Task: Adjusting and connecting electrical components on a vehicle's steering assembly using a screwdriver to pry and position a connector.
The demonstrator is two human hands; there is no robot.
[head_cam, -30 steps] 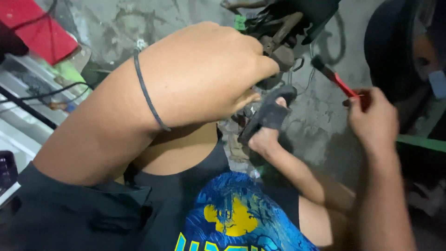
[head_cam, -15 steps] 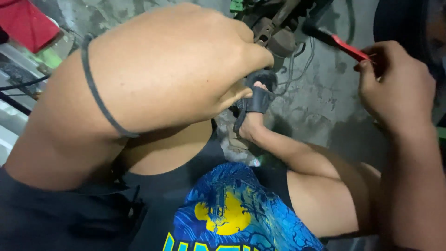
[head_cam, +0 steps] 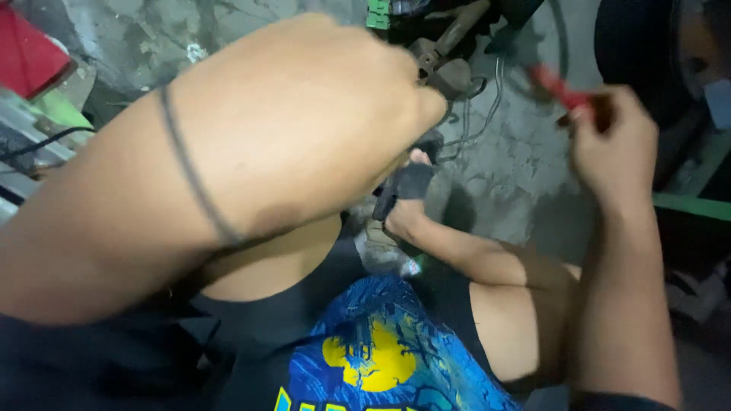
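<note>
Above the lap, right hand grip closed on red-handled tool (blurred), left hand fisted.

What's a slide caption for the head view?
Left hand reaches toward metal parts; right hand grips a red-handled tool.

Stained grey concrete floor, thin dark cables trailing across it near the top, sandalled foot planted on it, crumpled grey rag just beside the foot
</note>
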